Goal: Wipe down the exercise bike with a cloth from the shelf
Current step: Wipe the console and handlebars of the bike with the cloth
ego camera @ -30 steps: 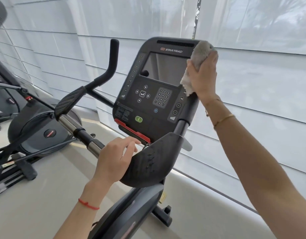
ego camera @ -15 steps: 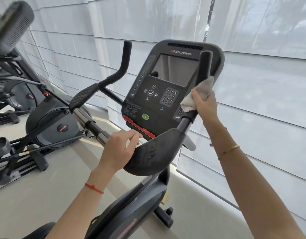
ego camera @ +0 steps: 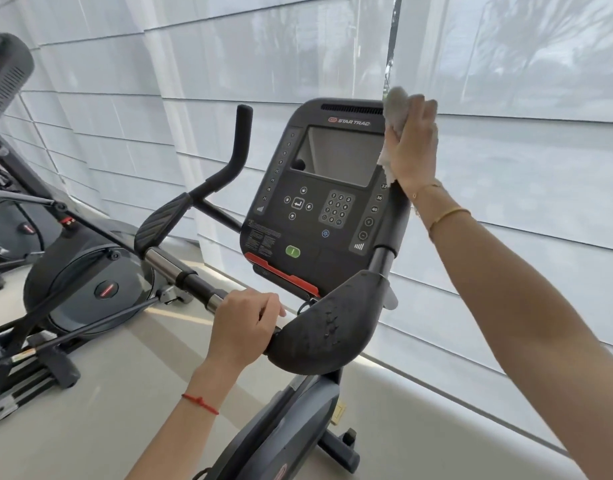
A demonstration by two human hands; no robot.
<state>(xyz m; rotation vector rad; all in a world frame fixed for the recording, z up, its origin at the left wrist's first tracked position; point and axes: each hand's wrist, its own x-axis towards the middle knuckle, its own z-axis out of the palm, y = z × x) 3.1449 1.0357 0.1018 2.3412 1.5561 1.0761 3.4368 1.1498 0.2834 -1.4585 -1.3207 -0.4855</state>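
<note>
Right hand (ego camera: pixel 411 143) is up at the top of the bike's (ego camera: pixel 319 341) right upright grip, fingers curled round the pale cloth (ego camera: pixel 394 114) and pressing it on the grip beside the console (ego camera: pixel 327 199). Left hand (ego camera: pixel 244 325) is low, fingers wrapped round the handlebar (ego camera: pixel 180 268) just beside the worn black elbow pad (ego camera: pixel 327 322). A second machine (ego camera: pixel 83 278) stands off left on the floor.

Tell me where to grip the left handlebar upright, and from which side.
Grip the straight vertical section of the left handlebar upright, just under its rounded tip, coming from the rider's side. It stands clear of the console, so fingers can likely wrap fully around.
</note>
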